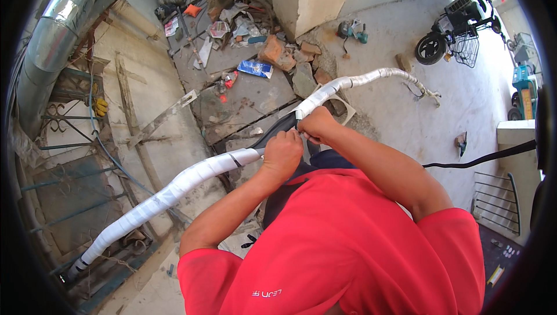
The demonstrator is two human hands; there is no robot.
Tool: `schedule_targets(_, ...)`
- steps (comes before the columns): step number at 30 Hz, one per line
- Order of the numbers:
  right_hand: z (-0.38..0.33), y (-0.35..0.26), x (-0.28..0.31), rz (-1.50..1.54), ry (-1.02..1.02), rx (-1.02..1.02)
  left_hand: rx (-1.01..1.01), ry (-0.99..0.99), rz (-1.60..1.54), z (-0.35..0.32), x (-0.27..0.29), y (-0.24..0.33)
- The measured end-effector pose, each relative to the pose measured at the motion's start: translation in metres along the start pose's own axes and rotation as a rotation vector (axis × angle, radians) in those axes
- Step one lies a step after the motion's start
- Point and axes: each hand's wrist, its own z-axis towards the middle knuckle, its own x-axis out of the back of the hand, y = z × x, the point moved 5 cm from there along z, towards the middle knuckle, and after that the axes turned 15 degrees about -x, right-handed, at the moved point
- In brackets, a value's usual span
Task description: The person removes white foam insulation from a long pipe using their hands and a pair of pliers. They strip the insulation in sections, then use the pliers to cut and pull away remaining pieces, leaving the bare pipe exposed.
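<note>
Both hands meet in front of my red shirt, between two lengths of white-wrapped pipe. My left hand point(282, 155) is closed, its fingertips pinched together close to the other hand; what they grip is hidden. The left wrapped pipe point(168, 193) runs from beside that wrist down to the lower left. My right hand point(319, 126) is curled into a fist at the near end of the right wrapped pipe point(348, 83), which bends away to the far right. A thin dark green piece shows at that end; whatever the right fingers hold is covered.
Bricks point(277, 52), a blue box point(255, 69) and other rubble lie ahead. Farther right are a green power tool point(354, 31) and an electric bike point(452, 36). A metal duct point(52, 42) and window grille point(67, 117) line the left wall. A black strap point(493, 155) stretches rightward.
</note>
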Motion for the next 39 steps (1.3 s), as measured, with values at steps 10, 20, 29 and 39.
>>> schedule_targets(10,0.048,-0.022,-0.025,-0.843,0.133,0.104,0.020,-0.042,0.033,-0.001,-0.009,0.003)
schedule_targets(20,0.041,-0.007,-0.013,-0.291,-0.012,-0.027,0.103,0.058,-0.022,0.000,-0.005,-0.001)
schedule_targets(29,0.016,0.044,0.022,0.266,-0.293,-0.214,0.334,0.125,-0.398,0.009,0.019,-0.019)
schedule_targets(39,-0.021,0.037,0.025,0.254,-0.373,0.018,0.387,0.073,-0.474,0.019,0.037,-0.021)
